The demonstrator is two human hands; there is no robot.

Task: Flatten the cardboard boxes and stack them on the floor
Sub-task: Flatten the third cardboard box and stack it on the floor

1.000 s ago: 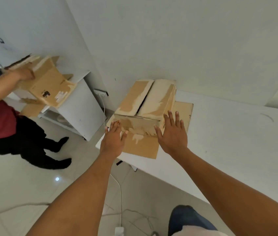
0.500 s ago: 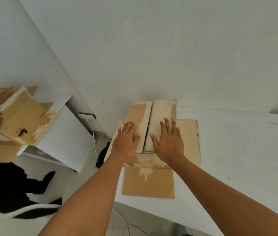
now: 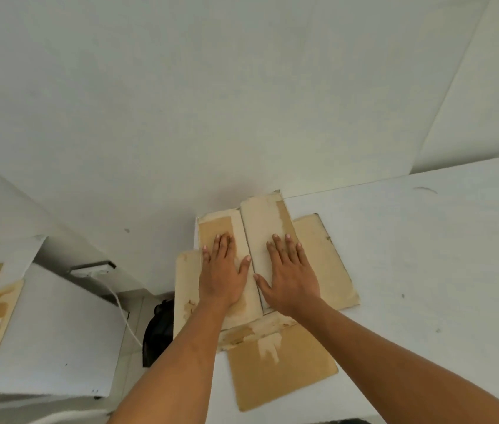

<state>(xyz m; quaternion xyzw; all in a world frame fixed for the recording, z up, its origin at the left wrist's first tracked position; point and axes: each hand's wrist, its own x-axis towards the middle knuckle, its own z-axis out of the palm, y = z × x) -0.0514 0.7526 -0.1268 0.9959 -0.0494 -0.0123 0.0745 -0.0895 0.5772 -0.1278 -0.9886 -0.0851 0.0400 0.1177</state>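
Honestly, what worries me most from where I sit is the overhang. The brown, torn-surfaced cardboard box (image 3: 272, 270), pressed nearly flat, lies at the left end of the white table (image 3: 425, 270), and its left flap (image 3: 185, 289) juts past the table edge with only floor below. If the left hand (image 3: 223, 278) leans too far that way, I judge the sheet could tip or slide off before it is properly creased. A second risk: corrugated board is springy, so the two top panels may lift again once the pressure goes (the fold near the wrists looks ragged and only half collapsed). The back of the box also sits against the white wall (image 3: 242, 102), so a forward shove would only buckle it.

As for contact, both palms lie flat on top of the box, one on each long panel either side of the centre seam. The left hand's fingers (image 3: 227, 249) are spread and straight, resting on the brown patch of the left panel; the right hand (image 3: 291, 278) mirrors it on the paler right panel, thumb reaching towards the seam. Neither hand grips anything: they are open and pushing down, with the cardboard wholly beneath them. The near flap (image 3: 282, 365) lies flat on the table between the forearms, untouched. Stacking on the floor is not yet begun for this box.
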